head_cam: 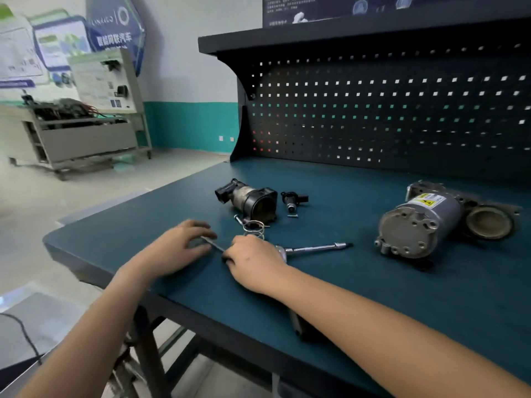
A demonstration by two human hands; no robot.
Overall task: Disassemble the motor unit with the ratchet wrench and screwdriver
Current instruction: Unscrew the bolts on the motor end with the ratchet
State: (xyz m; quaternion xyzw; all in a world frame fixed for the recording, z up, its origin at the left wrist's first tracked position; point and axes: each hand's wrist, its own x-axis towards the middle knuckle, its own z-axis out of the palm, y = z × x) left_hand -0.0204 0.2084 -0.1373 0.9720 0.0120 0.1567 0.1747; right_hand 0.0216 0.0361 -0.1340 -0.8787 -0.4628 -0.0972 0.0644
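**A:** Your right hand (254, 255) is curled down over the slim metal shaft (212, 245) on the bench (344, 297). Whether your fingers have closed on it I cannot tell. Your left hand (179, 248) is spread open, fingertips touching the shaft's far end, gripping nothing.

**B:** And the ratchet wrench (316, 249)?

**A:** It lies just beside your right hand, handle pointing away to your right. It looks like polished steel, probably stiff and slick, so grip it well down the handle.

**B:** Where's the motor unit (250, 201)?

**A:** Beyond your hands, lying on its side, with a spring (254, 228) and a bolt (238, 219) loose in front of it. It looks dense and liable to roll; hold the round body, not the plastic connector.
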